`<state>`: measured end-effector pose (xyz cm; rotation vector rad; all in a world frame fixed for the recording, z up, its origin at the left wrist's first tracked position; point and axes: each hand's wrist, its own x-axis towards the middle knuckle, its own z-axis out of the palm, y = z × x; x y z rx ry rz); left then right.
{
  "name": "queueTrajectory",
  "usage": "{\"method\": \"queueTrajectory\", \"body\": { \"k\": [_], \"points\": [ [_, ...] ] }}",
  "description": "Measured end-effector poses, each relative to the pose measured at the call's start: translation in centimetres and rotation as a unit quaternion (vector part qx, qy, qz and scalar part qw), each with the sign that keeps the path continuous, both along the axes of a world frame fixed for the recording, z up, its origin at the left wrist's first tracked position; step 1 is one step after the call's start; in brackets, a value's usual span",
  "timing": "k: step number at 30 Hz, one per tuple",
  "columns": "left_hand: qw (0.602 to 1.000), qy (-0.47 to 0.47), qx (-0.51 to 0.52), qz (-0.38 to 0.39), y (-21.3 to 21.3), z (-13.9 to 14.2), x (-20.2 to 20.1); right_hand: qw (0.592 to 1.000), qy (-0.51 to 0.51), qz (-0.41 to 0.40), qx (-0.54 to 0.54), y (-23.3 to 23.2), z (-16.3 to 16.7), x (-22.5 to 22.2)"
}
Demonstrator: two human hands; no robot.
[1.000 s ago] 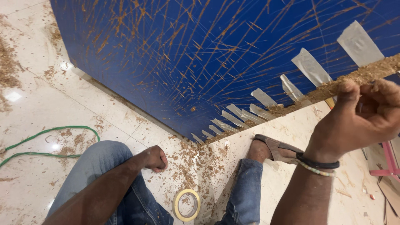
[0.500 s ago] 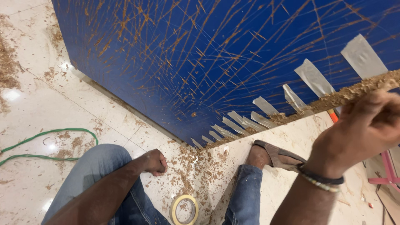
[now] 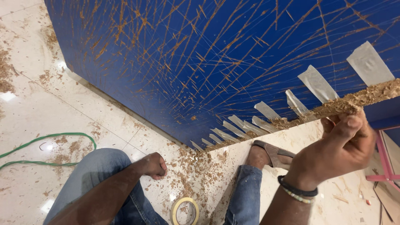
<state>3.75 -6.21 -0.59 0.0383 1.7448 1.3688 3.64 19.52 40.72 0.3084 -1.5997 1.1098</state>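
R hand (image 3: 348, 139) fisted at blue board (image 3: 216, 62) edge, grip contents unclear, L hand (image 3: 155, 165) closed on knee

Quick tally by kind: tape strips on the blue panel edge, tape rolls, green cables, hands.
Tape strips along the blue panel edge: about 12, far ones blur together
Tape roll: 1
Green cable: 1
Hands: 2, left hand, right hand
Total: about 16

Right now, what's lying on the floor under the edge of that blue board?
Wood shavings litter the tile floor below the blue board, with a roll of tape and a sandalled foot nearby. The board hides whatever lies further beneath it.
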Motion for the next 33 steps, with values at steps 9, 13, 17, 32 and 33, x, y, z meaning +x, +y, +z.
{"method": "queueTrajectory", "body": {
  "k": [9, 13, 17, 32, 33],
  "points": [
    [1.0, 0.004, -0.007, 0.009, 0.3, -1.8, -0.1, 0.929, -0.189, 0.286, -0.142, 4.3, 2.5, 0.3],
    [1.0, 0.024, 0.011, -0.005, 0.2, -1.5, -0.2, 0.968, -0.153, 0.177, -0.089, 2.4, 1.0, 0.9],
    [0.999, 0.029, -0.037, -0.016, -0.1, -0.5, -0.3, 0.997, -0.047, 0.03, 0.05, 1.0, 0.4, 0.2],
    [1.0, 0.007, 0.008, -0.008, -0.9, -0.1, 0.1, 0.993, 0.008, -0.088, 0.08, 2.4, 4.9, -3.9],
    [1.0, -0.003, 0.014, -0.007, -0.9, -0.1, -0.1, 0.992, -0.013, -0.105, 0.075, 2.7, 5.0, -3.7]
  ]
}}
